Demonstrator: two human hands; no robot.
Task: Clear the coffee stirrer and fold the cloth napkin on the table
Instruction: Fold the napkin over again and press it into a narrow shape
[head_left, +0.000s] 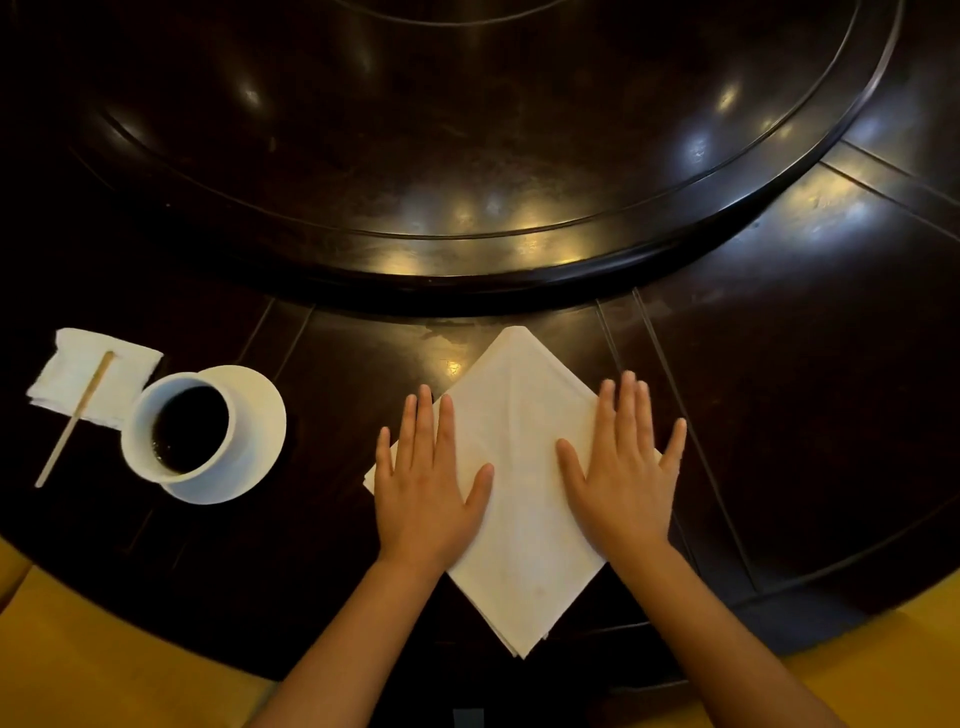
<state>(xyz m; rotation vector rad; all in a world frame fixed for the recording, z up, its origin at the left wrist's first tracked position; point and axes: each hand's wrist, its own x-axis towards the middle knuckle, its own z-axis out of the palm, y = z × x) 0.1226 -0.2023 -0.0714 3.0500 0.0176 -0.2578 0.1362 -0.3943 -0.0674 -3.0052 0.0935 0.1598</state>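
A white cloth napkin (519, 499) lies folded as a diamond on the dark table, one corner pointing at me. My left hand (428, 483) presses flat on its left side, fingers straight and spread. My right hand (623, 467) lies flat on its right side in the same way. A wooden coffee stirrer (75, 418) rests at the far left, its upper end on a white paper napkin (72, 374) and its lower end on the table.
A white cup of black coffee (182, 431) stands on a white saucer (260, 415) right of the stirrer. A large raised dark turntable (467, 260) fills the middle of the round table (779, 415). Yellow seating (104, 649) shows at the near edge.
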